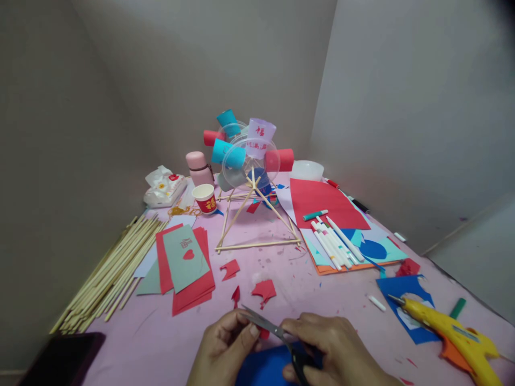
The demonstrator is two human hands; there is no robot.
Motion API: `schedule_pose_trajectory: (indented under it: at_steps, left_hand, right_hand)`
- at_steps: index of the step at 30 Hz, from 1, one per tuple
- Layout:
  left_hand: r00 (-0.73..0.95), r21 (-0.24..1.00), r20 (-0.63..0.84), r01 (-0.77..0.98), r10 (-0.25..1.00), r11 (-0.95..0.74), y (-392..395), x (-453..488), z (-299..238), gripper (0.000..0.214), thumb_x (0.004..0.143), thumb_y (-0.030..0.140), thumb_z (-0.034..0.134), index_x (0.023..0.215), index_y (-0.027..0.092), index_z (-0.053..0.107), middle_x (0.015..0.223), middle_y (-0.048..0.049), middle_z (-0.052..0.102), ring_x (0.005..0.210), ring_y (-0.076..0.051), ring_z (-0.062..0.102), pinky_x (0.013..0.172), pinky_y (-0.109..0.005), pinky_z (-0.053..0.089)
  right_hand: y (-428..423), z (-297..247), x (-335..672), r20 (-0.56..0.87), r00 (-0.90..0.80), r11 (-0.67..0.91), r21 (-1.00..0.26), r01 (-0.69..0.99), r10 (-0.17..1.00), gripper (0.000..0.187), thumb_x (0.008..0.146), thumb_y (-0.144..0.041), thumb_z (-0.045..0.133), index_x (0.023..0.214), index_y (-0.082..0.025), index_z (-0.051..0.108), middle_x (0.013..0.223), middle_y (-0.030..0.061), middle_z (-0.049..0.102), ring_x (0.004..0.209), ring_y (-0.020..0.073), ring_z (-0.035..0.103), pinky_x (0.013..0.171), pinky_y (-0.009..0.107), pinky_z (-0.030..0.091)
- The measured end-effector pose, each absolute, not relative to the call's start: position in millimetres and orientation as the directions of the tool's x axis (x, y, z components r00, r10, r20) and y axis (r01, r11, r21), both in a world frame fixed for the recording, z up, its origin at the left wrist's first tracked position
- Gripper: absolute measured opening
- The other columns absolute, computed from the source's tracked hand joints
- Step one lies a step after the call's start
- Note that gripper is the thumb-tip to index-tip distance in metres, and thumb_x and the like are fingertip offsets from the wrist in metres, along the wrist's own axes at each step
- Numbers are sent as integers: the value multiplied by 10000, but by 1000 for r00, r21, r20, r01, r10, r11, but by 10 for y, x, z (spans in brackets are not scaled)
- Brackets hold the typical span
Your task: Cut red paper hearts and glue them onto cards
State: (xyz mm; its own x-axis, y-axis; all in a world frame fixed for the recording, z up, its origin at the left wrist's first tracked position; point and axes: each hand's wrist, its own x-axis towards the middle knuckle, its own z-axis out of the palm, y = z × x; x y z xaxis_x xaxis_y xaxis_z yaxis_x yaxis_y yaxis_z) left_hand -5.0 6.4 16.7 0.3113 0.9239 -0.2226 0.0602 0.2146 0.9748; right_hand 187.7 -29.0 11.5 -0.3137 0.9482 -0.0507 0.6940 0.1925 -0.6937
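Observation:
My right hand (pixel 336 343) is closed round the black handles of a pair of scissors (pixel 264 323), whose blades point up and to the left. Between thumb and fingers, my left hand (pixel 225 343) pinches a small red paper piece (pixel 264 333), partly hidden behind the blades. Below both hands lies a sheet of blue paper (pixel 261 367). Just beyond them are red paper scraps (pixel 264 291) on the pink tabletop. Farther back stands a stick-framed wheel model (pixel 253 185) with clear discs and coloured paper-wrapped cups.
Bamboo sticks (pixel 116 268), stacked red and grey cards (pixel 187 262) and a dark phone (pixel 64 359) lie left. A paper cup (pixel 204 199) and pink flask (pixel 197 167) stand behind. Markers (pixel 333 244) rest on coloured paper; a yellow glue gun (pixel 446 324) lies right.

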Motion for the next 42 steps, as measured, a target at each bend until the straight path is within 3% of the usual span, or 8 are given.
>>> schedule_pose_trajectory:
  at_steps: [8, 14, 17, 22, 26, 31, 37, 42]
  left_hand:
    - [297, 964, -265, 62, 917, 258, 81, -48, 176, 257, 699, 436, 681, 636, 189, 647, 593, 22, 577, 603, -136, 505, 592, -217, 407]
    - [239, 954, -296, 33, 925, 297, 68, -11, 233, 251, 640, 439, 722, 622, 196, 660, 573, 29, 581, 583, -134, 515, 581, -214, 423]
    - [169, 958, -286, 26, 943, 285, 84, -27, 227, 249, 627, 435, 729, 614, 196, 662, 566, 31, 583, 576, -132, 515, 574, -211, 420]
    - [-48, 972, -233, -53, 971, 230, 256, -173, 252, 269, 573, 414, 770, 690, 194, 667, 554, 39, 612, 558, -121, 522, 520, -194, 394]
    - [-62, 960, -269, -92, 961, 263, 375, -274, 295, 371, 502, 377, 817, 789, 185, 681, 600, 40, 644, 542, -113, 557, 527, -204, 426]
    - [6, 961, -249, -126, 968, 248, 354, -261, 238, 414, 587, 380, 779, 941, 191, 678, 591, 52, 622, 560, -111, 585, 578, -217, 455]
    - [61, 923, -305, -225, 950, 311, 385, -285, 78, 462, 602, 359, 797, 1006, 192, 647, 628, 35, 660, 584, -105, 596, 560, -184, 450]
    - [18, 909, -312, -283, 950, 304, 421, -312, 47, 387, 604, 323, 807, 927, 222, 619, 611, 50, 658, 582, -101, 609, 614, -212, 486]
  right_hand:
    - [-252, 119, 1854, -46, -251, 123, -778, 616, 967, 207, 688, -308, 680, 879, -228, 691, 706, -13, 652, 623, 146, 580, 559, 205, 389]
    - [-216, 47, 1872, -28, -47, 1, -838, 545, 999, 362, 709, -315, 644, 1058, -221, 661, 943, 51, 708, 821, 224, 645, 727, 291, 485]
    - [-171, 22, 1952, 0, 14, -9, -753, 658, 1000, 386, 739, -300, 607, 1116, -219, 632, 1047, 76, 690, 905, 248, 645, 783, 334, 484]
    - [-76, -1, 2118, 37, 83, -55, -475, 878, 996, 402, 782, -210, 516, 1179, -198, 577, 1053, 98, 677, 884, 280, 652, 710, 378, 494]
    - [-33, -51, 2213, 85, 109, -73, -347, 935, 990, 468, 798, -184, 484, 1265, -154, 495, 1143, 132, 619, 1001, 318, 596, 732, 416, 485]
    - [-4, -91, 2296, 135, 105, -57, -317, 947, 985, 526, 761, -128, 491, 1286, -143, 464, 1123, 134, 573, 1072, 319, 510, 762, 402, 477]
    - [48, -110, 2350, 201, 141, -57, -374, 926, 969, 505, 776, -162, 479, 1279, -126, 457, 1126, 131, 553, 1072, 291, 497, 820, 392, 461]
    - [74, -139, 2374, 244, 156, -60, -362, 930, 957, 500, 815, -218, 479, 1306, -124, 441, 1172, 153, 528, 1108, 311, 480, 823, 398, 461]
